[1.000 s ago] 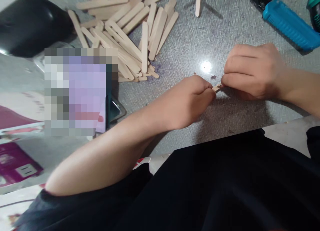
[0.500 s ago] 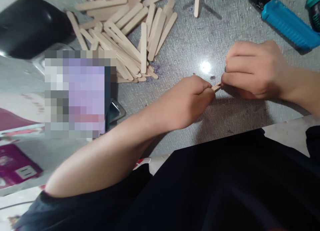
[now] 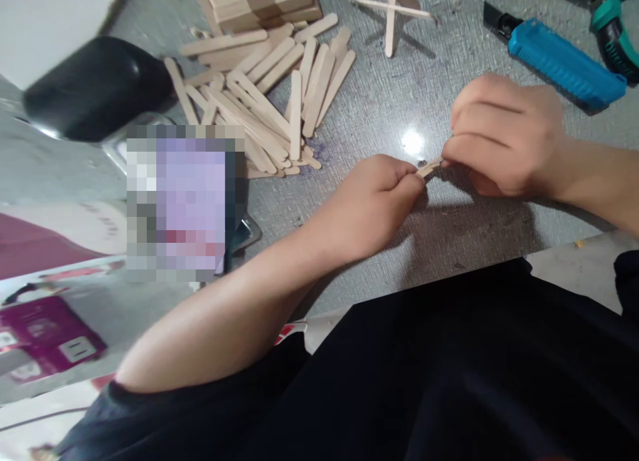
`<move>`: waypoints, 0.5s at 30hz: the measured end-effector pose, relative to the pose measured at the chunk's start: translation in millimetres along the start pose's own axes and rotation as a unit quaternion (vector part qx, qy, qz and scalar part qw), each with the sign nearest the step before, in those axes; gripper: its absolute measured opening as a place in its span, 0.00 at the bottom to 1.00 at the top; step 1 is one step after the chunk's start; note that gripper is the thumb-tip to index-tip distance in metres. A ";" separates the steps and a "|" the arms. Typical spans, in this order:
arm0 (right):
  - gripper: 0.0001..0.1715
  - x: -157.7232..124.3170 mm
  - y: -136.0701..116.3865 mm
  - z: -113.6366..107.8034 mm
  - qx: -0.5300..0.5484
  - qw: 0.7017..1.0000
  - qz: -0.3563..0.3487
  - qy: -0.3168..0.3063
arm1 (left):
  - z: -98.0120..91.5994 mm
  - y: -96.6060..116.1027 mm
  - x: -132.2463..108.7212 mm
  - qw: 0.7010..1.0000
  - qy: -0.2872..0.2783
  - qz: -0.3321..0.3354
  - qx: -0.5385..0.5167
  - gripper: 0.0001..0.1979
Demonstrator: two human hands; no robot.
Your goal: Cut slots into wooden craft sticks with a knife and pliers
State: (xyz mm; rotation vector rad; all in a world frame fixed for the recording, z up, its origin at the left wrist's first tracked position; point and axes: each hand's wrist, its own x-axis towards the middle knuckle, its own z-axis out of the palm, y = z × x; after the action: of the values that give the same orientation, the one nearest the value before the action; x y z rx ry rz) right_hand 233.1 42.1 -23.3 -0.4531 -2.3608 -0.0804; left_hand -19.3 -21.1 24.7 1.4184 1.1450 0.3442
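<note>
Between my two hands runs a short piece of wooden craft stick point(image 3: 428, 169), its middle showing split, splintery wood. My left hand point(image 3: 382, 201) pinches one end between thumb and curled fingers. The other end sits in the fingertips of my right hand point(image 3: 499, 138), which is closed with its fingers folded. Both hands are low over the grey table point(image 3: 359, 281), and most of the stick is hidden inside them. A loose pile of craft sticks point(image 3: 269, 102) lies to the left, beyond my left forearm.
At the top stands a crossed-stick piece point(image 3: 391, 12), beside a bundle of sticks point(image 3: 259, 2). A blue utility knife point(image 3: 564, 62) with its blade out and green-black pliers point(image 3: 616, 42) lie upper right. Left are a black object point(image 3: 100, 88), a blurred-out screen point(image 3: 192, 195) and a purple box point(image 3: 50, 334).
The view has shifted, so table things appear lower and more to the right or left. Both hands keep their grip, and slightly more of the split stick shows between them.
</note>
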 end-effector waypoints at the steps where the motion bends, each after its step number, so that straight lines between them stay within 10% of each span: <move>1: 0.15 1.4 0.4 1.6 -0.009 0.998 -0.001 0.058 | 0.7 -0.8 -0.2 1.000 0.009 -0.002 -0.011 0.22; 3: 0.14 4.3 0.6 2.2 -0.009 0.985 -0.012 0.171 | 3.1 -3.4 -0.8 0.999 0.034 -0.004 -0.032 0.22; 15: 0.11 -6.7 -26.6 0.0 0.137 0.971 0.168 0.096 | 43.5 -39.1 5.8 0.940 0.082 0.255 -0.212 0.30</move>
State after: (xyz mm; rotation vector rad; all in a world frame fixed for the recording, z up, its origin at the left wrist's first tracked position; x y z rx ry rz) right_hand 228.5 15.2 -26.0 -0.6681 -2.0354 0.3411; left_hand 0.4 -50.2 -22.4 1.2932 0.7504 1.0302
